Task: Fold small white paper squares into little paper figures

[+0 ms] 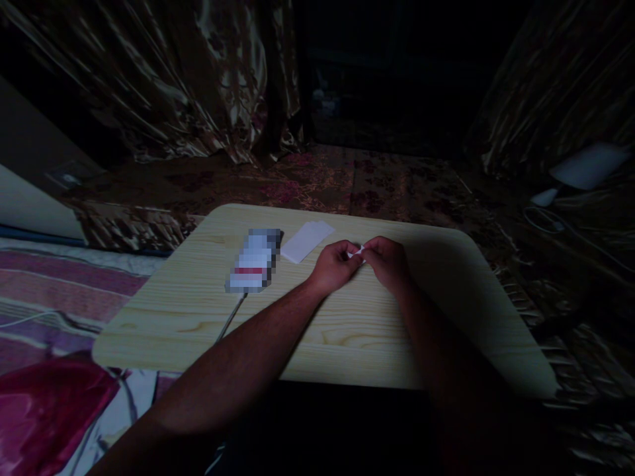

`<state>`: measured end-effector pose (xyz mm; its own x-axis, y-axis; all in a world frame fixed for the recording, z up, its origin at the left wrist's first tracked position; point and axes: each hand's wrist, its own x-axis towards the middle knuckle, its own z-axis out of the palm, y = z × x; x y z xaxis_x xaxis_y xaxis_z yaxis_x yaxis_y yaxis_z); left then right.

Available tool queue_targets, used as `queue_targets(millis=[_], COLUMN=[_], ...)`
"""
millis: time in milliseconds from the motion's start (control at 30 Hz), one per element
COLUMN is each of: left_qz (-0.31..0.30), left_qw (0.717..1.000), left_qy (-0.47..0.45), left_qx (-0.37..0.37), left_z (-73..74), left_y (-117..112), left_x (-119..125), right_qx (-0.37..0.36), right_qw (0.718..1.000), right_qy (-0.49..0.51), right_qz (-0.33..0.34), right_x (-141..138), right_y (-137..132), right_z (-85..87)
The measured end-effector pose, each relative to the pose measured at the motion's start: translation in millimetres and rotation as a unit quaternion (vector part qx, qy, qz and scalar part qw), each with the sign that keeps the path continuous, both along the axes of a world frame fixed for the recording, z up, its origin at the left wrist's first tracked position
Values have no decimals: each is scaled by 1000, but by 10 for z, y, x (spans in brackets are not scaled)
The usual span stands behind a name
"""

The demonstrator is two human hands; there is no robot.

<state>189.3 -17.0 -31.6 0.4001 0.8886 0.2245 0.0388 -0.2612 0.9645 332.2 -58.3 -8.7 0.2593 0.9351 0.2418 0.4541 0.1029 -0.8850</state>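
Over the wooden table [342, 324], my left hand [335, 268] and my right hand [387, 261] meet with fingertips nearly touching. Between them both hands pinch a small piece of white paper [356, 252], mostly hidden by the fingers. Just left of my left hand lies a flat stack of white paper slips [306, 241]. Further left rests a phone [253, 261], its screen blurred out, with a cable [231, 317] running from its near end toward my left forearm.
Left of the table is a striped bedspread [74, 284] with a shiny dark pink cloth [54, 410]. A patterned ledge [317, 175] and curtains [238, 73] stand behind. A white lamp [588, 168] is at the far right. The room is dim.
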Motion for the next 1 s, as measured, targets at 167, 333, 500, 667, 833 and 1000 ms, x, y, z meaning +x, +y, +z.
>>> queue_targets(millis=[167,333,500,667,833,1000], left_qz=[-4,1,-3,-25,-22,-13], left_qw=[1000,999,998,996,997,993], left_qy=[9,-9,-33,-45,-52,-85], left_qx=[-1,-32,-55,-67,-60,-77], left_z=[-5,17,15,-8,25,33], left_y=[-9,2,11,5,-7,0], left_x=[3,-3,0,6,12,11], right_qx=[14,20,14,28,43,35], right_qw=[1000,999,996,996,993,983], right_qy=[-20,45,82,79,107,171], right_qz=[-2,13,31,30,41,53], right_x=[2,-1,21,27,17,11], right_y=[-2,20,63,59,45,61], right_z=[-2,-58,-113,-90,-68,-77])
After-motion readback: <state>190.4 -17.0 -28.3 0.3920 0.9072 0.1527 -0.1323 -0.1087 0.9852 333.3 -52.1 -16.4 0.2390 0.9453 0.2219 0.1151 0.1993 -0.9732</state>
